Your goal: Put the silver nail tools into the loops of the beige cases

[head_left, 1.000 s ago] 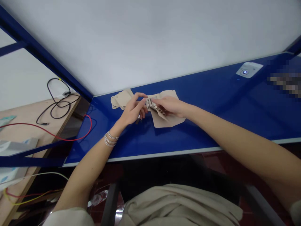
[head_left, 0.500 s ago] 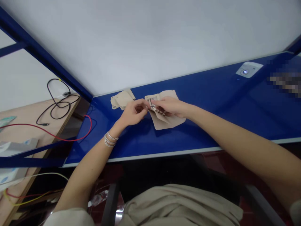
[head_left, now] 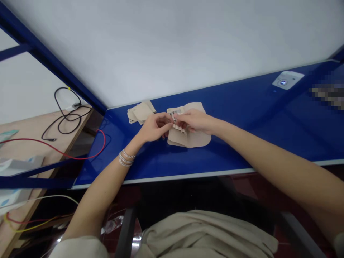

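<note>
An opened beige folding case (head_left: 200, 140) with a row of small elastic-like loops (head_left: 179, 129) lies on the blue table. My right hand (head_left: 197, 121) is over its middle, thumb and fingers closed on a small, slim metal tool (head_left: 173, 116) whose exact kind is too small to tell. From the left, my left hand (head_left: 156, 128) reaches to the case's left edge. Its thumb and index finger are pinched together near the tool's lower end, and what lies between them is hidden. More beige folded pouches (head_left: 142, 111) lie piled to the left.
A white camera-like device (head_left: 288, 80) stands at the table's far right, before a pixelated patch. A blue frame post (head_left: 59, 61) rises on the left. A wooden side table (head_left: 32, 129) carries a black cable (head_left: 57, 123) and a red cable (head_left: 61, 154).
The case's left flap, raised and tilted before, now lies flatter, with the loops more exposed. My hands stay close together over the case, having shifted only slightly.
</note>
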Available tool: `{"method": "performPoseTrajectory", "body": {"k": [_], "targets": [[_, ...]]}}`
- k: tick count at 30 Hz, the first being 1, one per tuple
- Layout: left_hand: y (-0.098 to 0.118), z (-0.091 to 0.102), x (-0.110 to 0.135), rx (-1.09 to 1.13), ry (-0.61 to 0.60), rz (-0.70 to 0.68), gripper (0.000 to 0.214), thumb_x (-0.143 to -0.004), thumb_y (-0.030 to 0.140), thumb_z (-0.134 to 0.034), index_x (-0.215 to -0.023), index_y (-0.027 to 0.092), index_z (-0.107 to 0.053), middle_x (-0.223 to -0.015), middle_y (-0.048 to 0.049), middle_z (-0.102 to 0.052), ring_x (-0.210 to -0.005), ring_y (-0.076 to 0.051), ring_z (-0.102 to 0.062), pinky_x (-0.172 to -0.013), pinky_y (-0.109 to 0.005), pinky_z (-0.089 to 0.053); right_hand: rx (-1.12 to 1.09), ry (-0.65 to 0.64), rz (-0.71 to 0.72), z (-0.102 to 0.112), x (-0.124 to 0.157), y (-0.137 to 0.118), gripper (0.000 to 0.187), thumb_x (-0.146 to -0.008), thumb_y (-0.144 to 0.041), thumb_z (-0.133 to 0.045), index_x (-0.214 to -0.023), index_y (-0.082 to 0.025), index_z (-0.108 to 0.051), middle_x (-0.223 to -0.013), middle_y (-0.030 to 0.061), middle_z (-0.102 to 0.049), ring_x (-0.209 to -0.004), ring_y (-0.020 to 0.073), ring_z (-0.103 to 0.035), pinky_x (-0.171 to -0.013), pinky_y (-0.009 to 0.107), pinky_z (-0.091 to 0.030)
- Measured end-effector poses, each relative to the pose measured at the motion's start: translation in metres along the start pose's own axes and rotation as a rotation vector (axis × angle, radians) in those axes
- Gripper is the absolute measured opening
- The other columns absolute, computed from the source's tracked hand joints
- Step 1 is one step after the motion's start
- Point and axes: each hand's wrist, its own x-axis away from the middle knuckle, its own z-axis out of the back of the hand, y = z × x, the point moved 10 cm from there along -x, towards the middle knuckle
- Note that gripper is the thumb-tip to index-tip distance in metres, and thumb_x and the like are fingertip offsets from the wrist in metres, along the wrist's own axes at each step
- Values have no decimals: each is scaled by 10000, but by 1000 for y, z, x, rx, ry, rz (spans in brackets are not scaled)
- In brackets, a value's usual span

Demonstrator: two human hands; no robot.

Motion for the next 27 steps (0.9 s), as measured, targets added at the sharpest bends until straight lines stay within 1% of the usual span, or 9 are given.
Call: {"method": "performPoseTrajectory", "body": {"k": [5,8,11,14,18,20,22,24,27], "targets": [[-2,1,-1,-20,-15,-24,124,-767,142,-635,-890,130,-628,-694,-23,-650,-525,-108,-595,-490,-225,-510,48,-45,-18,-3,-2,5,422,-883,-538,-595,-704,-173,-707,-738,93,-677,-566,127,-538,-401,240,-326],[0,2,-2,-58,-7,-49,150,-724,100,-611,-870,129,-629,-703,-24,-651,-550,-101,-590,-498,-207,-493,63,-66,-11,-5,-1,5,416,-882,-535,-600,-721,-173,-729,-759,97,-703,-575,134,-565,-413,249,-343],[0,3,-2,-71,2,-53,178,-693,82,-584,-861,130,-620,-703,-24,-649,-557,-100,-581,-496,-200,-474,84,-53,2,-7,3,-2,399,-878,-522,-612,-714,-180,-736,-772,94,-722,-601,147,-602,-423,255,-359],[-1,5,-3,-96,3,-50,215,-668,67,-562,-864,136,-618,-677,-11,-627,-521,-85,-535,-463,-188,-417,93,15,34,-2,7,-11,335,-869,-469,-644,-727,-183,-745,-798,99,-737,-688,182,-656,-438,258,-382],[2,13,-3,-123,56,-82,219,-648,72,-556,-845,146,-617,-682,-4,-599,-543,-84,-508,-486,-198,-383,144,197,166,18,8,-24,232,-799,-395,-721,-807,-166,-756,-820,87,-740,-741,200,-673,-520,270,-465],[5,20,-3,-119,101,-113,205,-645,89,-564,-836,151,-609,-725,-10,-606,-559,-85,-500,-506,-211,-380,198,271,261,27,8,-30,289,-725,-385,-784,-892,-151,-753,-880,92,-743,-801,205,-679,-646,303,-535],[8,27,-2,-110,149,-161,198,-647,103,-568,-834,155,-605,-759,-12,-611,-564,-83,-480,-515,-221,-366,233,293,336,31,9,-35,440,-652,-386,-834,-1005,-143,-735,-984,109,-741,-917,228,-681,-798,360,-561],[13,33,-1,-99,195,-218,192,-656,109,-564,-837,160,-604,-756,-8,-602,-578,-88,-472,-527,-227,-357,244,269,368,29,9,-36,592,-605,-404,-861,-1114,-147,-702,-1094,127,-723,-1036,256,-663,-905,415,-544],[19,40,2,-79,254,-296,169,-675,114,-547,-827,170,-595,-722,-1,-575,-603,-102,-483,-542,-234,-363,216,211,367,24,9,-35,721,-579,-422,-874,-1217,-168,-654,-1192,139,-691,-1126,279,-632,-965,456,-513]]}}
